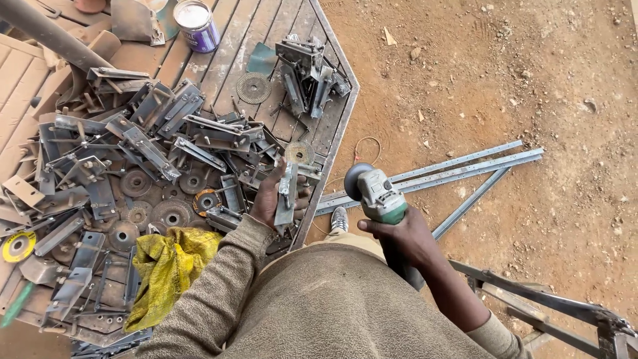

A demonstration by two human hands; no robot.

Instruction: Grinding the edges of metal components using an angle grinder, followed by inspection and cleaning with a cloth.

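Sweater sleeve point(219, 292) over wrist; grinder point(380, 197) handle hidden.

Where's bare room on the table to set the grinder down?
Bare planks between paint can, loose disc and bracket stack. Rest is crowded: metal brackets, grinding discs, yellow rag. Left hand holds a bracket; right hand holds grinder.

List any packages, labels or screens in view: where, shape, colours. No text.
Paint tin: top of the wooden table, round, purple wall, white lid or contents.
Grinder label: on the pale grey-green angle grinder in the right hand, small dark patch.
Yellow sack: near table edge, crumpled, dark print.
No screens.
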